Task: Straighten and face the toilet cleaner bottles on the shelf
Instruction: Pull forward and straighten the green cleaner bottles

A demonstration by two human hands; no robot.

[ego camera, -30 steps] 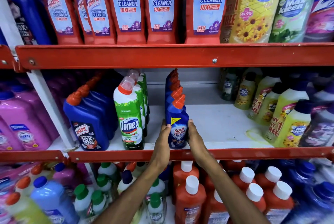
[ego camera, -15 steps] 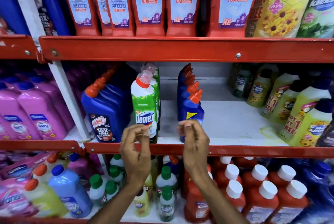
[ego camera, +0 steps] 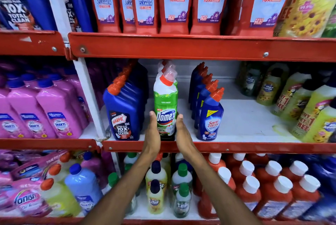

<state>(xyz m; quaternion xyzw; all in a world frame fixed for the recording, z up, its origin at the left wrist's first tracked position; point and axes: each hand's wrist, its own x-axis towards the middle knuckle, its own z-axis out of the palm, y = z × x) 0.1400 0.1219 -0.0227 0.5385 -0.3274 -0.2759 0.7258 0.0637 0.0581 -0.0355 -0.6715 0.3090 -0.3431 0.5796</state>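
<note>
On the middle shelf [ego camera: 245, 147] a green-and-white Domex bottle [ego camera: 165, 101] with a red cap stands upright at the front edge, label facing me, with more Domex bottles in a row behind it. My left hand [ego camera: 152, 133] lies flat against its left side and my right hand [ego camera: 182, 133] against its right side, so the bottle is clasped between them. To its right a row of blue Sani Fresh bottles [ego camera: 211, 115] faces forward. To its left stands a row of blue Harpic bottles [ego camera: 123, 108].
Yellow-green Max Kleen bottles [ego camera: 300, 108] fill the shelf's right end, with bare white shelf between them and the Sani Fresh row. Red Harpic Bathroom Cleaner bottles [ego camera: 176, 1] line the shelf above. Orange bottles [ego camera: 254, 188] and small bottles crowd the shelf below. Pink bottles [ego camera: 45, 108] stand at the left.
Both hands left the Sani Fresh bottle, drew back, then moved left and closed in on the sides of the front Domex bottle. The camera view shifted left and came closer.
</note>
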